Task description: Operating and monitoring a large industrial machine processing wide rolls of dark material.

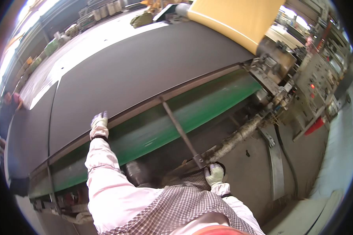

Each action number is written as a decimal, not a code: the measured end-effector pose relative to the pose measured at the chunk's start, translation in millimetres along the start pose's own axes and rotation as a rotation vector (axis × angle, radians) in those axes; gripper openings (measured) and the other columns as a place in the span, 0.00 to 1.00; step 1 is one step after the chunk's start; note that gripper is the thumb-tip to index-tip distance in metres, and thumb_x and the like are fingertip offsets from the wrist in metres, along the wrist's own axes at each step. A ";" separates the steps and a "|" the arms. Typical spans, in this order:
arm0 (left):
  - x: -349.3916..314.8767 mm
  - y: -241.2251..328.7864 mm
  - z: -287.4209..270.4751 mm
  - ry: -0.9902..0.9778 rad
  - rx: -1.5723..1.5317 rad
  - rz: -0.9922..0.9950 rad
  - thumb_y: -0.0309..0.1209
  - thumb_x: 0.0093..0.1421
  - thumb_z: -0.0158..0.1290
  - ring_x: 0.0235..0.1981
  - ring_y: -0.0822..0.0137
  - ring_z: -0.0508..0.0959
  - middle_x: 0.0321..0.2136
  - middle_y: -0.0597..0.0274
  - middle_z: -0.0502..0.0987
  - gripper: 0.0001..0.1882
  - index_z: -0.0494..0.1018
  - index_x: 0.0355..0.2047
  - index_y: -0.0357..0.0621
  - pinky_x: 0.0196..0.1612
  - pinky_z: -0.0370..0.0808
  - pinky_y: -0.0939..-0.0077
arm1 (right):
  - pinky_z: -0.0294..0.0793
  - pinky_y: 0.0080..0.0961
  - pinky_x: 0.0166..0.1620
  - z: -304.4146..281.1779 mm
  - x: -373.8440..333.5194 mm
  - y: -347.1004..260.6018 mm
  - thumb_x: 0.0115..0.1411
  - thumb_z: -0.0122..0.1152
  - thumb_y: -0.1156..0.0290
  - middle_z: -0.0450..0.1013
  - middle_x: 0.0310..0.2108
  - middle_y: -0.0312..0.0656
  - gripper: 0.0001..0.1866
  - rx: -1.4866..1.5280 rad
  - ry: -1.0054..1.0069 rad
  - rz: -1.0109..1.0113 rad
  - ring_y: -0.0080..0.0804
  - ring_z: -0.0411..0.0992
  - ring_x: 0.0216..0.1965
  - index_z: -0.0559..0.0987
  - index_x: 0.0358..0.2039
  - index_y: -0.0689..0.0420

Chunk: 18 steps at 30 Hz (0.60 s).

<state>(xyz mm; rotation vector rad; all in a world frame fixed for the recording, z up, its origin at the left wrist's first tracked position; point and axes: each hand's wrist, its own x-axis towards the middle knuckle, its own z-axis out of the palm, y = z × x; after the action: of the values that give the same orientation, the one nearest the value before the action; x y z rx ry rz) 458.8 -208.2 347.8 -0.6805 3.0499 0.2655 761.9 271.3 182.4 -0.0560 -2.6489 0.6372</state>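
A wide dark sheet (133,70) lies across a long machine bed in front of me. My left hand (99,119), in a pale glove, rests at the near edge of this sheet, its fingers stretched onto the surface. Below that edge runs a green belt (157,137). A slanting metal bar (180,129) crosses in front of the belt. By the bar's lower end is my right hand (214,175), in a striped glove, with its fingers curled beside a thin black loop (224,169). What those fingers hold is hard to make out.
A yellow sheet (235,19) slopes down to a roller at the far right. Machine frames and a control panel (313,88) stand at the right, above a hose (288,160) on the floor. Another person (10,105) is at the far left end of the bed.
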 end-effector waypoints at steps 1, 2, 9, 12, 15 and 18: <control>-5.5 -3.1 4.1 -0.011 0.001 0.219 0.55 0.61 0.36 0.58 0.54 0.63 0.56 0.55 0.66 0.30 0.67 0.55 0.51 0.60 0.59 0.60 | 0.67 0.43 0.34 1.7 0.0 -0.6 0.49 0.58 0.66 0.69 0.25 0.49 0.08 0.001 -0.006 0.005 0.48 0.68 0.30 0.73 0.26 0.57; -10.2 -3.0 5.4 0.027 -0.027 0.395 0.54 0.61 0.36 0.58 0.54 0.64 0.55 0.54 0.68 0.29 0.68 0.54 0.51 0.59 0.60 0.60 | 0.66 0.45 0.33 2.6 -0.9 -1.9 0.50 0.57 0.66 0.69 0.25 0.49 0.08 -0.069 -0.025 -0.005 0.49 0.68 0.29 0.73 0.25 0.57; -9.5 73.7 29.4 -0.057 -0.026 0.403 0.58 0.61 0.36 0.56 0.56 0.64 0.54 0.55 0.67 0.30 0.70 0.52 0.54 0.58 0.61 0.61 | 0.65 0.48 0.35 10.8 -10.7 5.4 0.51 0.56 0.65 0.68 0.26 0.53 0.10 -0.106 -0.062 0.026 0.55 0.67 0.31 0.72 0.25 0.60; -0.2 60.6 26.9 -0.121 -0.324 0.420 0.59 0.60 0.38 0.59 0.54 0.62 0.56 0.55 0.65 0.31 0.66 0.56 0.55 0.60 0.58 0.60 | 0.66 0.48 0.39 13.2 -17.0 15.7 0.52 0.55 0.63 0.70 0.30 0.57 0.15 -0.179 -0.080 -0.028 0.57 0.67 0.34 0.74 0.31 0.63; 9.5 -1.5 18.6 0.029 -0.134 0.183 0.60 0.55 0.45 0.62 0.53 0.57 0.60 0.54 0.59 0.37 0.60 0.60 0.55 0.62 0.54 0.57 | 0.66 0.48 0.43 15.5 -20.7 20.8 0.52 0.55 0.63 0.71 0.34 0.59 0.19 -0.196 -0.151 0.084 0.58 0.68 0.37 0.74 0.39 0.65; 21.4 -97.6 1.3 0.142 -0.005 -0.093 0.60 0.55 0.45 0.64 0.54 0.53 0.63 0.55 0.53 0.38 0.57 0.61 0.55 0.63 0.50 0.54 | 0.65 0.46 0.37 17.2 -15.6 17.8 0.52 0.57 0.63 0.70 0.30 0.56 0.17 -0.250 -0.064 0.015 0.56 0.67 0.32 0.74 0.35 0.64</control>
<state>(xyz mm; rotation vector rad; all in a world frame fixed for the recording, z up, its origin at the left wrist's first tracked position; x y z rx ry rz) 480.7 -304.0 329.6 -0.8758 3.1389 0.2341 768.2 277.8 154.6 -0.1292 -2.7784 0.3134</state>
